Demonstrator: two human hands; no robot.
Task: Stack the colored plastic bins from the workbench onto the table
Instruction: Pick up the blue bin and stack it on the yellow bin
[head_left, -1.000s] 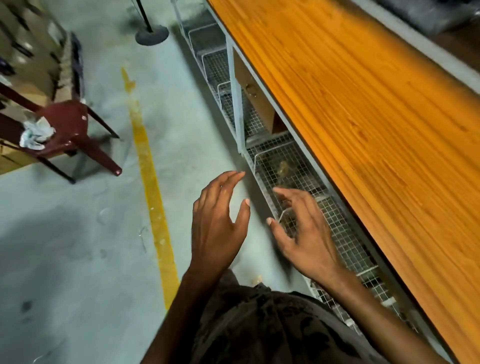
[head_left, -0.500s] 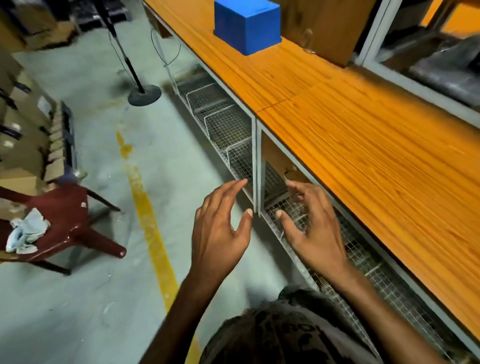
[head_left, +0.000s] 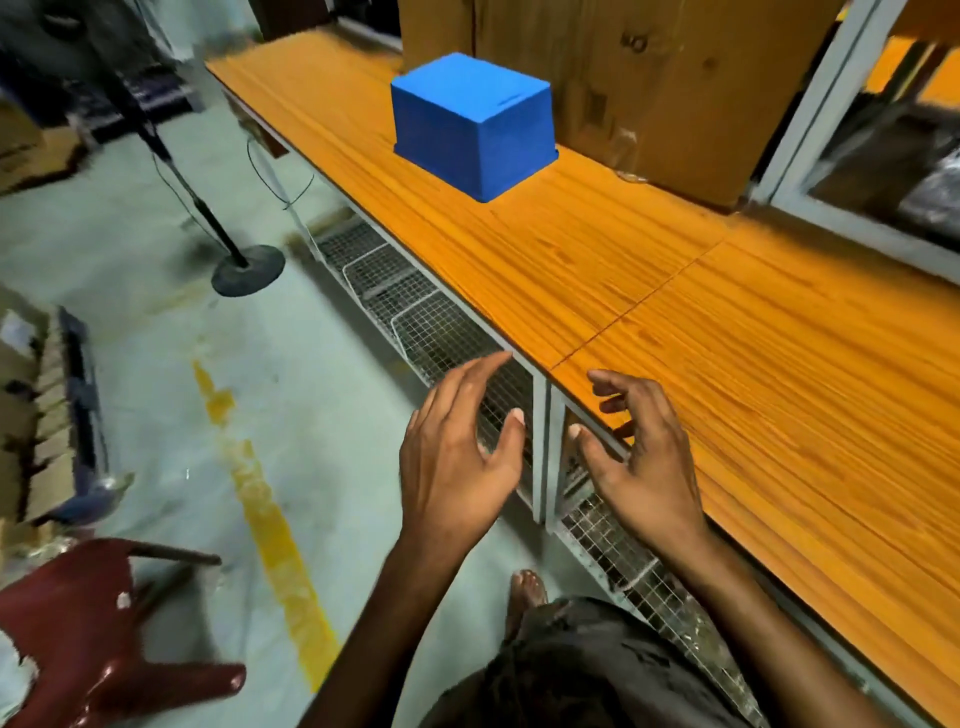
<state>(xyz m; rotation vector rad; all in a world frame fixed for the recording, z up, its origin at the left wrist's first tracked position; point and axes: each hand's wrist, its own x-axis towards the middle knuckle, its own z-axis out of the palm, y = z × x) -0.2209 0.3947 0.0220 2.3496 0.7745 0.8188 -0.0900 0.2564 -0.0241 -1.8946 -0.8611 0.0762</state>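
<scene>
Right grip (head_left: 644, 457) seemingly over bench (head_left: 727, 338) edge, bin (head_left: 467, 119) apart

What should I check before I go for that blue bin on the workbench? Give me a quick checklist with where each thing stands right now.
1. Left hand free: ok, fingers spread, holding nothing.
2. Right hand free: ok, fingers loosely bent above the bench edge, holding nothing.
3. Blue bin within grasp: not ok, it sits farther along the workbench, well apart from both hands.
4. Bin orientation known: ok, upside down, rim on the wood.
5. Bin free of the cardboard box behind it: cannot tell, any gap is hidden.
6. Floor along the bench: probably ok, the fan stand base and red chair stand off to the left.
</scene>
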